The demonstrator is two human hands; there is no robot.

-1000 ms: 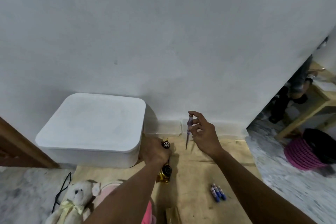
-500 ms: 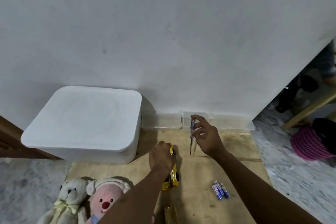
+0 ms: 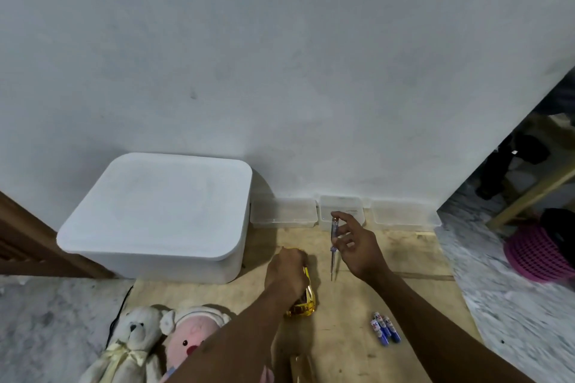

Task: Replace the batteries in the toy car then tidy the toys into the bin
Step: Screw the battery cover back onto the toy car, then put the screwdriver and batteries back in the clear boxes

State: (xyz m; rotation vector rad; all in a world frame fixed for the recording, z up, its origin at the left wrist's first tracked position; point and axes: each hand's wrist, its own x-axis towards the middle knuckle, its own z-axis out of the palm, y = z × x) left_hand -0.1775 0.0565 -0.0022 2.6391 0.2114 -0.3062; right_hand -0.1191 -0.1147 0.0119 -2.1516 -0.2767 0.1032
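**Gold car in the left hand, screwdriver in the right**

Nearest, a white teddy bear (image 3: 130,348) and a pink plush toy (image 3: 193,336) lie at the lower left, partly hidden by the left forearm. To the right, blue batteries (image 3: 385,329) lie together on the wooden board (image 3: 404,258); their label print is too blurred to read. Farther in, the left hand (image 3: 287,274) curls round the gold toy car (image 3: 306,301) from above. Just right of it, apart, the right hand (image 3: 357,249) pinches a screwdriver (image 3: 334,239) upright, tip down. Beyond stand the white bin (image 3: 161,214), lid on, and clear trays (image 3: 283,211) against the wall. A pink basket (image 3: 541,255) sits far right.
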